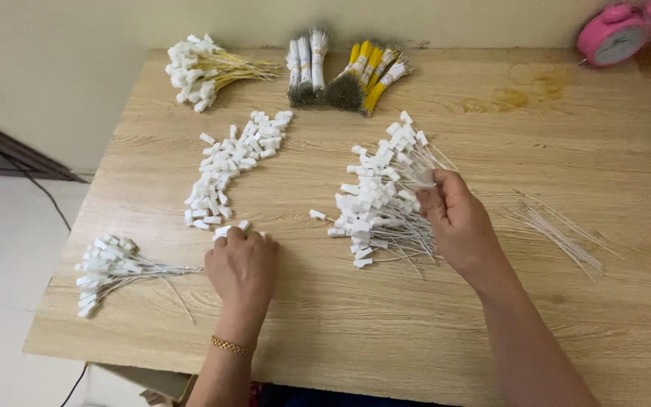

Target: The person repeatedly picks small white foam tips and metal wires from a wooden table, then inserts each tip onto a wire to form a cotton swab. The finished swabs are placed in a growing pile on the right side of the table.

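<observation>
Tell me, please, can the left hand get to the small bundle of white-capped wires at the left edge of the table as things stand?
Probably yes. The left hand rests on the table just right of that bundle, and only bare wood and the bundle's own wire ends lie between them. Nothing blocks the way.

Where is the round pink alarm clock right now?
The round pink alarm clock sits at the wooden table's far right corner, by the wall, beyond the right hand.

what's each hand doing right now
Left hand: curled on loose white plastic tags, grip hidden.
Right hand: fingers closed in the pile of wired white tags.
</observation>
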